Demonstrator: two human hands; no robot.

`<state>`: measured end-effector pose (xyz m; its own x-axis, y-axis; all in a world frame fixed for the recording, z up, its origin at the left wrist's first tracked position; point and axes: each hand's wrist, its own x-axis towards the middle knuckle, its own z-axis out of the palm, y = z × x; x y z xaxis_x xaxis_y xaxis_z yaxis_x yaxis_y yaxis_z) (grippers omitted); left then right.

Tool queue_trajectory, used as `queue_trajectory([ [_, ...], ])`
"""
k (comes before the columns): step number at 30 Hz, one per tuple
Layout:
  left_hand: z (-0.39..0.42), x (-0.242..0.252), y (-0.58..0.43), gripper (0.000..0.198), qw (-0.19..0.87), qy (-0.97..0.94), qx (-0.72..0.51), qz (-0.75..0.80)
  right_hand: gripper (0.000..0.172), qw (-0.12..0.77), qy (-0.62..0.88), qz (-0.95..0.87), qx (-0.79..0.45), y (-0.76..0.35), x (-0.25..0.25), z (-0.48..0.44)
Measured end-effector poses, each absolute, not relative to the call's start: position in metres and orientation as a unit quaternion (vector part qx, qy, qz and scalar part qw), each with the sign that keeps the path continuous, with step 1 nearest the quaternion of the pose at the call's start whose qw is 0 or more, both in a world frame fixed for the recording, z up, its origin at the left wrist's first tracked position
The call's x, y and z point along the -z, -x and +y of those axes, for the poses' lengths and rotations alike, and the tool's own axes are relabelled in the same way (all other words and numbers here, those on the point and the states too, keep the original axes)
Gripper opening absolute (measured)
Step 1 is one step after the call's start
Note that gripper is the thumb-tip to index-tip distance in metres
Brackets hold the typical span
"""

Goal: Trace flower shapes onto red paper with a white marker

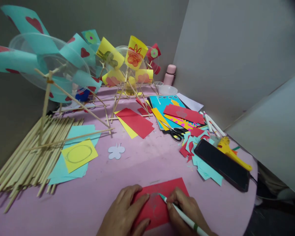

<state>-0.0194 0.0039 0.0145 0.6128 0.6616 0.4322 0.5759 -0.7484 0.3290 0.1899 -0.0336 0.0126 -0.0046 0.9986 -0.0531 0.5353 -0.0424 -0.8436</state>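
Observation:
A red sheet of paper (175,186) lies at the table's near edge, with faint grey outlines drawn on it. My left hand (126,211) rests on its left side, fingers spread and pressing it down. Pinched in my right hand (184,209) is a white felt-tip marker (186,219) with a green band, its teal tip touching the red paper near the outline. Just beyond the sheet, a white butterfly-shaped paper cutout (116,151) lies flat. To the left, a yellow paper (80,154) with a drawn oval sits over teal sheets (56,173).
Bamboo sticks (27,157) are heaped at left, below paper-bladed wheels on stick stands (49,98). On the right lie black-handled scissors (175,134), paper scraps (190,144), a black phone (221,165) and a yellow glue gun (233,154). A pink bottle (170,75) stands at the back.

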Motion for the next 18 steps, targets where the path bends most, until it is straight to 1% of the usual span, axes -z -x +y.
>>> queue_trajectory([
  [6, 0.006, -0.014, 0.019, 0.033, 0.074, -0.896, -0.264, 0.35, 0.013, 0.336, 0.626, -0.614, -0.343, -0.19, -0.012, -0.034],
  [18, 0.004, -0.014, 0.021, 0.032, 0.061, -0.9, -0.267, 0.34, 0.011, 0.308, 0.645, -0.583, -0.386, -0.189, -0.028, -0.032],
])
